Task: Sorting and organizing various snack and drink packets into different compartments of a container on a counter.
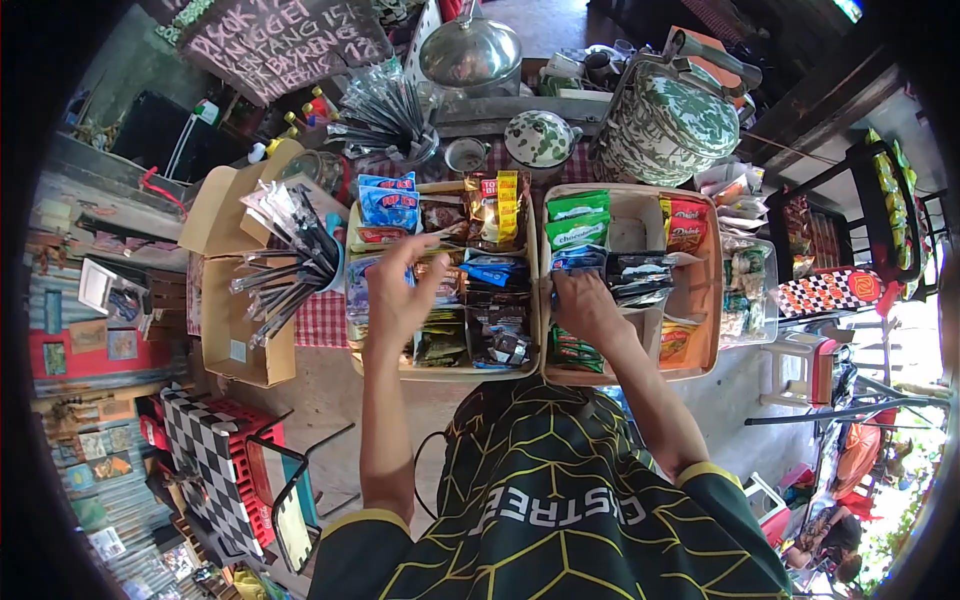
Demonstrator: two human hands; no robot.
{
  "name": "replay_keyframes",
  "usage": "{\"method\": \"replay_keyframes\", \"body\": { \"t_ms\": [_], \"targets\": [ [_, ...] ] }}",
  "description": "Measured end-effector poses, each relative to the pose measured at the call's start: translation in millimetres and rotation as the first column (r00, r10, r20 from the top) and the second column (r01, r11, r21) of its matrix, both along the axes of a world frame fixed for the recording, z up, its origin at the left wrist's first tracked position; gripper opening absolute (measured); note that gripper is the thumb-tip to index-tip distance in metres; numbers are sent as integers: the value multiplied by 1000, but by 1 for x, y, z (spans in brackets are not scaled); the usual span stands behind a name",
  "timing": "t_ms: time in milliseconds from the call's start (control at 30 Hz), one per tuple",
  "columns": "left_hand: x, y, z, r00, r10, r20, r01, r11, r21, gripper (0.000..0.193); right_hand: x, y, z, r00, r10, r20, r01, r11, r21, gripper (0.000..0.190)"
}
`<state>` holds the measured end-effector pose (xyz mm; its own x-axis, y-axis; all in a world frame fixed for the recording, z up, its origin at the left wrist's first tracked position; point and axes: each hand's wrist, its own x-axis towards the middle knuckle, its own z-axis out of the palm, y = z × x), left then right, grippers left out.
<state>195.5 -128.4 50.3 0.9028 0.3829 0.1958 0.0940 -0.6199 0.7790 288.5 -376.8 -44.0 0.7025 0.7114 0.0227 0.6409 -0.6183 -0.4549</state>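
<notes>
My left hand (409, 292) hovers over the left divided tray (442, 373), its thumb and fingers apart and nothing between them. Beneath and around it are purple sachets (360, 281), brown sachets (442, 281) and a blue packet (486, 274). In the right divided tray (645, 377), my right hand (591, 304) has its fingers bunched on the near edge of some blue sachets (579, 257); the fingertips are hidden. Green sachets (577, 217) stand just beyond that hand. Dark sachets (641, 279) fill the compartment to its right, and red drink sachets (684, 225) stand at the far right.
Left of the trays, a cup of wrapped straws (289, 255) stands by an open cardboard box (247, 360). Behind are another straw holder (390, 120), a speckled enamel pot (538, 141) and a large enamel carrier (667, 124). A clear plastic container (750, 289) adjoins the right tray.
</notes>
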Motion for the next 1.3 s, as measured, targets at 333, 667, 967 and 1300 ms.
{"method": "replay_keyframes", "body": {
  "t_ms": [333,667,967,1300],
  "targets": [
    [55,78,-46,955,289,-69,-228,862,453,77,-12,-4,9,999,-35,36,31,993,116,31],
    [70,80,-54,912,386,-137,-284,836,469,109,-37,-23,53,979,-23,-203,74,967,245,38],
    [66,68,-43,870,477,-123,-369,797,478,98,-45,-28,62,964,-23,-265,103,951,291,39],
    [40,76,-17,978,151,141,-187,939,287,19,-41,-33,71,969,17,-245,69,940,335,36]
  ]
}}
